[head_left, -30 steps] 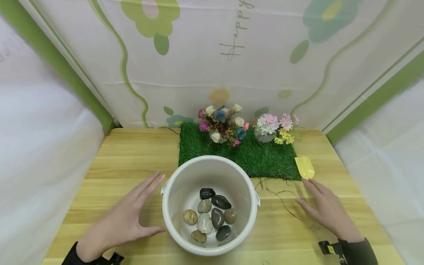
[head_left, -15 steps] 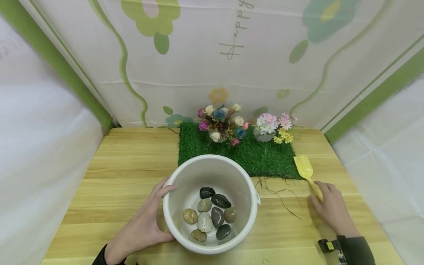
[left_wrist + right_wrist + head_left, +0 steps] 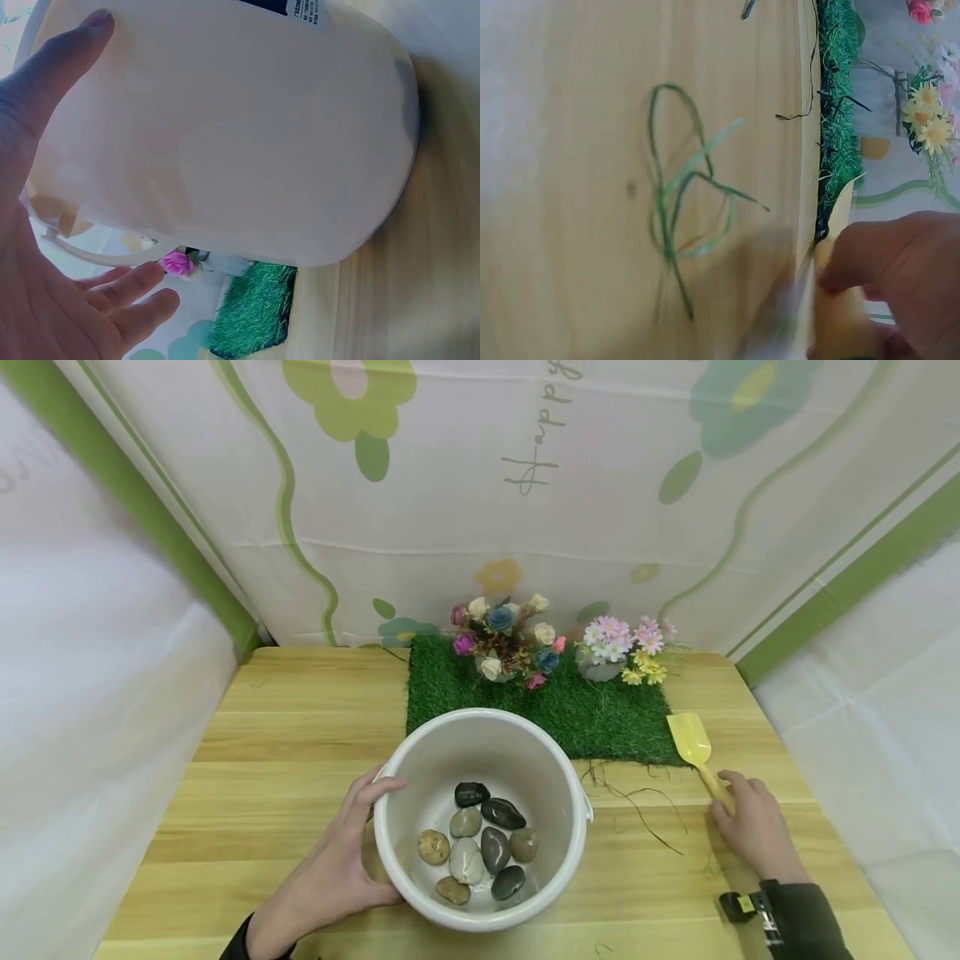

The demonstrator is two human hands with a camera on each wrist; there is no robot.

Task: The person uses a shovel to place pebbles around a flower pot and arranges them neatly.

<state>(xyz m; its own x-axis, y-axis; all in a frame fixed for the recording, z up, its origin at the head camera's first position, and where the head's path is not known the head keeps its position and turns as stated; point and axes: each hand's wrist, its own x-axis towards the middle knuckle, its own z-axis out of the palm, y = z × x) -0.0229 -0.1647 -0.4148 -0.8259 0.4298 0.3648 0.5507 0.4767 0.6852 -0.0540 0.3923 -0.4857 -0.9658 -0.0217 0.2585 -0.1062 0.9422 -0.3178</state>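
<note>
Bucket with stones stands at lower centre of the frame; my left hand, spread, touches its side. At lower right, my right hand grips the yellow shovel.

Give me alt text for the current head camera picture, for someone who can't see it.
A left hand holds a white bucket of stones on a wooden table; the right hand holds a yellow shovel. Behind, two flower arrangements stand on a grass mat.
</note>
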